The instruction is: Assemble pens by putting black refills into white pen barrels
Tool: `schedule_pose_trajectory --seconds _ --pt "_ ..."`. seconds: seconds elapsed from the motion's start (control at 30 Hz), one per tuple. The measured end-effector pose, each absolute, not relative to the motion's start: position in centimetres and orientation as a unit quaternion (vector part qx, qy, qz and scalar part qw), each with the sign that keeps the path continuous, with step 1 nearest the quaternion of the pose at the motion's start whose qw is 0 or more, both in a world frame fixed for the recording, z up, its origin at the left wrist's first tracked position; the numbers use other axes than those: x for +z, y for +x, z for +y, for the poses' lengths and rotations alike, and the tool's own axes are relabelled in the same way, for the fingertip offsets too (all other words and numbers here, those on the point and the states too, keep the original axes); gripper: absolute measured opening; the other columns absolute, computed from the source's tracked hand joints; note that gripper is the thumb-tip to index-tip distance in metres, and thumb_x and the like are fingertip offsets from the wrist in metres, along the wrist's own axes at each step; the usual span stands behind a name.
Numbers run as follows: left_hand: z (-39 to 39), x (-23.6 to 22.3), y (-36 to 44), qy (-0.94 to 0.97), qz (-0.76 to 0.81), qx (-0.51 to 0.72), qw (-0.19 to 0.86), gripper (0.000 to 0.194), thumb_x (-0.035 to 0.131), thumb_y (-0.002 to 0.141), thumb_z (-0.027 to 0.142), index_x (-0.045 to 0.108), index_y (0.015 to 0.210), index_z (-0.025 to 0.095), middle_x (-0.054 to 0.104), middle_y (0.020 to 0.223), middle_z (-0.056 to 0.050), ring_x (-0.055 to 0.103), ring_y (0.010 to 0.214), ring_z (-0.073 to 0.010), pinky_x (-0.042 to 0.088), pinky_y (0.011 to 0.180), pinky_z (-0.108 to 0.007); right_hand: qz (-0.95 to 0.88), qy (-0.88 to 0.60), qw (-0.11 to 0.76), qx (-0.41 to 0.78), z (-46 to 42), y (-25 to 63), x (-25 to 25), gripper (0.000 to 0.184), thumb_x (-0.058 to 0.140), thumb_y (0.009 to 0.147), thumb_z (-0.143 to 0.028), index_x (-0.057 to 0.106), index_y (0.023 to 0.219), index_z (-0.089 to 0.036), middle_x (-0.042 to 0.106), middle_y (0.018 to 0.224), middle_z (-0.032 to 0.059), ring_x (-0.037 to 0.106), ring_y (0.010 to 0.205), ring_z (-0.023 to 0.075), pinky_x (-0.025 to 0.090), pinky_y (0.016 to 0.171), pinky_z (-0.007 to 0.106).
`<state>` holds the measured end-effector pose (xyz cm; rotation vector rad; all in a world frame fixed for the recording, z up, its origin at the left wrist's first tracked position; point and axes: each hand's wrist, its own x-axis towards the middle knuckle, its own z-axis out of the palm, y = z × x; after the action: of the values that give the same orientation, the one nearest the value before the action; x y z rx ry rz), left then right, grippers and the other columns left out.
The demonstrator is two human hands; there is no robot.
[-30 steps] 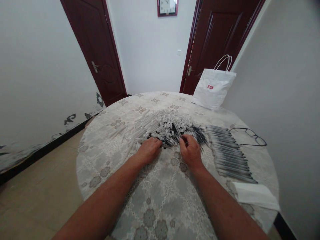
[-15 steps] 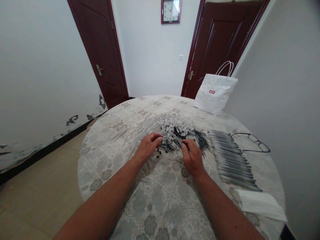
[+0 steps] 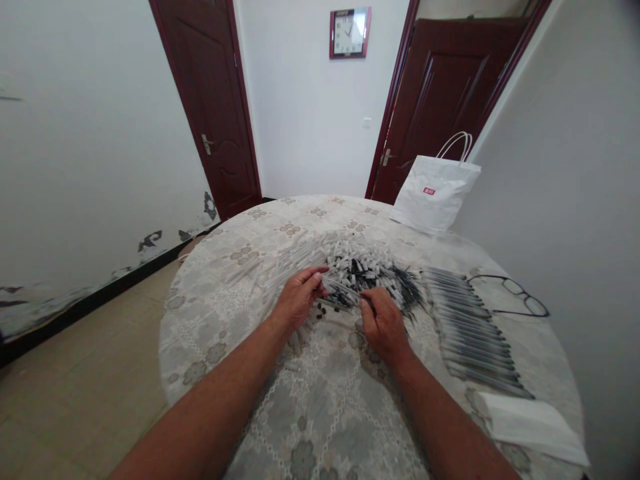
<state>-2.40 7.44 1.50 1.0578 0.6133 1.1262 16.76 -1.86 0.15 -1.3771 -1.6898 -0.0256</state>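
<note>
A heap of loose pen parts [image 3: 360,270], clear barrels, black refills and small black caps, lies in the middle of the round table [image 3: 215,313] with its patterned cloth. My left hand [image 3: 297,300] pinches one end of a clear pen barrel [image 3: 343,288] at the heap's near edge. My right hand [image 3: 383,320] has its fingertips on the barrel's other end. Both hands are lifted slightly off the cloth. A few tiny black caps [image 3: 320,308] lie below the left fingers.
A neat row of finished pens [image 3: 467,327] lies to the right, with black-framed glasses [image 3: 520,297] beyond. A white paper bag [image 3: 435,193] stands at the far right edge. Folded white paper [image 3: 530,423] rests near right. Two dark doors and a wall clock are behind.
Both hands have drawn back from the heap toward me and risen, bringing a pen barrel out between them. The camera tilted up a little.
</note>
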Motion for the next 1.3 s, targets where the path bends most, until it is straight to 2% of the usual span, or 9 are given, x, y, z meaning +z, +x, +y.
schedule_pose_trajectory --seconds 0.13,0.33,0.7,0.83,0.93,1.07,1.17,1.23,1.3 --pt "7.5 1.6 -2.4 0.475 0.289 0.507 0.659 0.039 0.076 0.079 0.036 0.071 0.112 0.016 0.062 0.081 -0.001 0.062 0.068 -0.0109 0.053 0.071 -0.027 -0.692 -0.561 0.455 -0.017 -1.9 16.7 0.1 0.019 0.044 0.097 -0.02 0.06 0.105 -0.018 0.06 0.096 0.0085 0.057 0.093 0.0217 0.046 0.086 0.035" --pt "7.7 1.6 -2.3 0.458 0.336 0.526 0.633 0.033 0.083 0.069 0.035 0.071 0.091 0.014 0.064 0.083 -0.003 0.062 0.07 -0.013 0.056 0.069 -0.029 -0.707 -0.554 0.436 -0.054 -2.0 16.2 0.2 0.018 0.045 0.099 -0.02 0.06 0.108 -0.017 0.062 0.097 0.0094 0.059 0.093 0.0217 0.047 0.086 0.034" --pt "7.5 1.8 -2.3 0.4 0.305 0.529 0.683 0.037 0.085 0.069 0.04 0.068 0.09 0.014 0.063 0.076 -0.001 0.062 0.069 -0.0124 0.058 0.068 -0.029 -0.757 -0.533 0.351 -0.141 -2.1 15.6 0.0 0.025 0.046 0.1 -0.019 0.066 0.114 -0.014 0.071 0.091 0.0121 0.064 0.088 0.0231 0.05 0.085 0.035" --pt "7.7 1.3 -2.1 0.411 0.296 0.529 0.681 0.035 0.084 0.071 0.039 0.068 0.09 0.014 0.063 0.075 0.0 0.062 0.068 -0.012 0.059 0.072 -0.031 -0.732 -0.549 0.397 -0.07 -2.5 15.0 0.3 0.025 0.047 0.099 -0.021 0.067 0.113 -0.014 0.073 0.1 0.0129 0.067 0.092 0.0231 0.051 0.086 0.035" --pt "7.7 1.3 -2.1 0.43 0.291 0.522 0.676 0.033 0.082 0.073 0.038 0.068 0.09 0.014 0.064 0.076 -0.001 0.064 0.068 -0.0123 0.059 0.073 -0.031 -0.696 -0.577 0.425 0.047 -2.8 15.0 1.0 0.024 0.051 0.097 -0.026 0.069 0.11 -0.017 0.075 0.096 0.0085 0.069 0.086 0.0208 0.052 0.081 0.032" --pt "7.4 1.6 -2.0 0.442 0.287 0.511 0.679 0.032 0.081 0.074 0.038 0.067 0.089 0.013 0.065 0.079 -0.002 0.065 0.07 -0.0133 0.059 0.074 -0.031 -0.605 -0.59 0.454 0.282 -2.6 15.4 1.5 0.024 0.055 0.093 -0.036 0.069 0.103 -0.019 0.073 0.078 0.0021 0.062 0.058 0.0147 0.048 0.056 0.026" --pt "7.1 1.8 -1.8 0.443 0.291 0.509 0.678 0.033 0.08 0.074 0.039 0.066 0.09 0.014 0.065 0.079 -0.002 0.064 0.071 -0.0136 0.06 0.074 -0.033 -0.53 -0.561 0.463 0.435 -2.2 15.8 1.4 0.025 0.056 0.09 -0.04 0.065 0.098 -0.018 0.07 0.074 0.0003 0.054 0.048 0.0129 0.042 0.044 0.024" --pt "6.8 1.8 -1.6 0.444 0.303 0.514 0.668 0.033 0.079 0.074 0.039 0.065 0.091 0.015 0.065 0.081 -0.002 0.065 0.072 -0.0143 0.061 0.072 -0.034 -0.532 -0.567 0.459 0.43 -2.1 15.9 1.4 0.022 0.055 0.091 -0.038 0.064 0.096 -0.019 0.069 0.072 -0.0004 0.055 0.05 0.0129 0.043 0.047 0.024" --pt "6.6 1.7 -1.5 0.454 0.317 0.515 0.655 0.033 0.079 0.074 0.04 0.064 0.092 0.016 0.065 0.083 -0.002 0.065 0.074 -0.0153 0.061 0.07 -0.035 -0.588 -0.589 0.446 0.331 -2.1 15.9 1.6 0.019 0.054 0.093 -0.033 0.066 0.096 -0.019 0.07 0.075 0.0004 0.061 0.06 0.014 0.047 0.057 0.025"
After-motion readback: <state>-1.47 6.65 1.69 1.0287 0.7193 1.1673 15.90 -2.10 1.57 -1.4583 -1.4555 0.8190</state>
